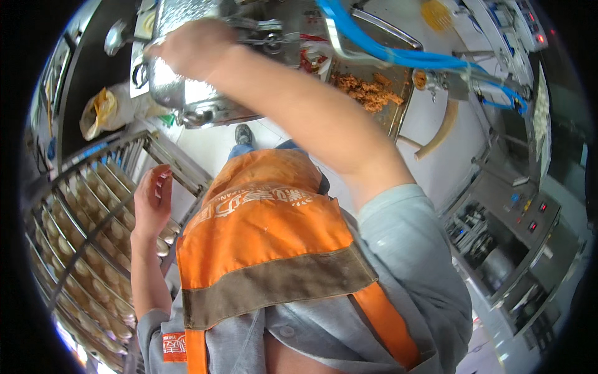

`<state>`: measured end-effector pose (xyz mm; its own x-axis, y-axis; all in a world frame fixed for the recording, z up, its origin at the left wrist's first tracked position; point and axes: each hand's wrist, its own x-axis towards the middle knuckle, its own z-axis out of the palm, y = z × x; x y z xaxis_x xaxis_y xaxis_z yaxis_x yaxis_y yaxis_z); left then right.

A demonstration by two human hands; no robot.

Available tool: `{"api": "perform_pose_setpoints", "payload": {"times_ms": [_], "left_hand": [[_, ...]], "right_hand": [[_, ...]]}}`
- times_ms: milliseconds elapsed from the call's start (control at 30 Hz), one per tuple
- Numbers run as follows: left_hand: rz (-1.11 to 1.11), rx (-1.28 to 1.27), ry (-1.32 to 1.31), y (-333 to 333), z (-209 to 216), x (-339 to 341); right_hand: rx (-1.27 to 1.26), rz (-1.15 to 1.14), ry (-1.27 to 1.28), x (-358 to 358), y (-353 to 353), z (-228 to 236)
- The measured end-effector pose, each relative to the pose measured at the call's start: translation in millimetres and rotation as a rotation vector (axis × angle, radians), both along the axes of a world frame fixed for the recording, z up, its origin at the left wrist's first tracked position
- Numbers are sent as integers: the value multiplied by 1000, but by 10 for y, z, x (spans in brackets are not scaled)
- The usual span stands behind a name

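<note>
My right hand [190, 50] reaches across to the far left, over a shiny metal machine housing [187, 12] with rounded edges. Motion blurs its fingers, so I cannot make out whether they grip anything at the housing's left edge. A metal knob on a stem [116, 38] sticks out just left of that hand. My left hand [152, 196] hangs loosely in the air by the corner of a wire rack [93, 230]. Its fingers are half curled and apart, with nothing between them. Rows of pale round pieces [87, 268] fill the rack below it.
Shredded brown filling [367, 90] lies on a metal tray [402, 106] at the far right of the machine. Blue hoses [405, 57] cross above it. A plastic bag [103, 112] sits at the left. Control panels with red displays [536, 215] stand at the right.
</note>
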<state>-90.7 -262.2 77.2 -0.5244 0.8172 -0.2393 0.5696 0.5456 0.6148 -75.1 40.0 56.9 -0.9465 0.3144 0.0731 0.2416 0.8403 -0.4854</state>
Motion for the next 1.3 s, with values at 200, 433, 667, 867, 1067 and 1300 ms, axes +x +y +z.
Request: {"api": "perform_pose_setpoints", "payload": {"times_ms": [200, 433, 667, 867, 1067, 1300], "left_hand": [[-45, 4, 43, 26, 84, -4], [83, -6, -14, -170, -40, 61], [2, 192, -279, 850, 166, 540], [247, 177, -1080, 2005, 73, 1418], [28, 242, -1037, 2251, 64, 1373], [-70, -128, -678, 2377, 93, 1119]], "right_hand": [[-222, -46, 170, 247, 28, 168], [-204, -271, 1032, 1680, 467, -46], [-1681, -1163, 1616, 2614, 769, -602], [-2313, -759, 1754, 2731, 552, -740], [-1574, -888, 1225, 2806, 41, -623], [-1211, -391, 226, 3407, -63, -1359]]}}
